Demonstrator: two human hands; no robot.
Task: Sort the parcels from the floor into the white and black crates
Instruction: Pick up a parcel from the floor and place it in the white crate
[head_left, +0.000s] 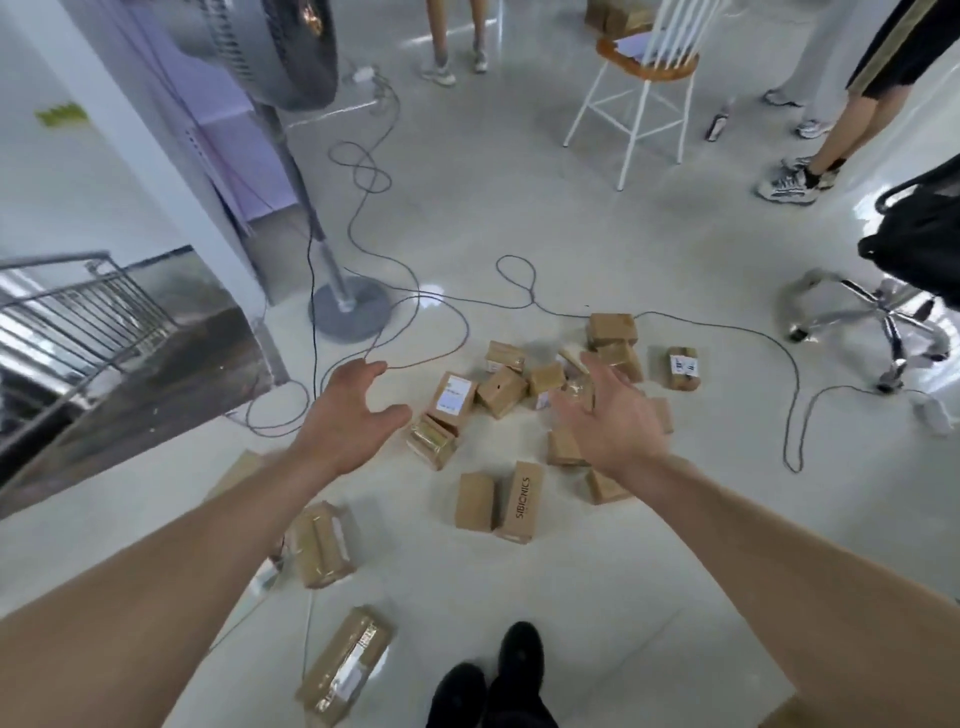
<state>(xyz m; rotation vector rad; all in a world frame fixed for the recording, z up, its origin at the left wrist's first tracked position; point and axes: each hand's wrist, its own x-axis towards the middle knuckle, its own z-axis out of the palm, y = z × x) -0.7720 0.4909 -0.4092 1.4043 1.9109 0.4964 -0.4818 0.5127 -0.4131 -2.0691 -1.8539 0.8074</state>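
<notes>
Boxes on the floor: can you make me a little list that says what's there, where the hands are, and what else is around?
parcels: brown boxes scattered on the floor
printed box: reads SIBIONICS, lying beside a plain one
left hand: open, empty, above the floor
right hand: open, over the pile, holding nothing
crates: none in view
cable: loops around the pile
fan: on a stand, far left
stool: white legs, wooden seat
office chair: at right
people: legs showing at the top
</notes>
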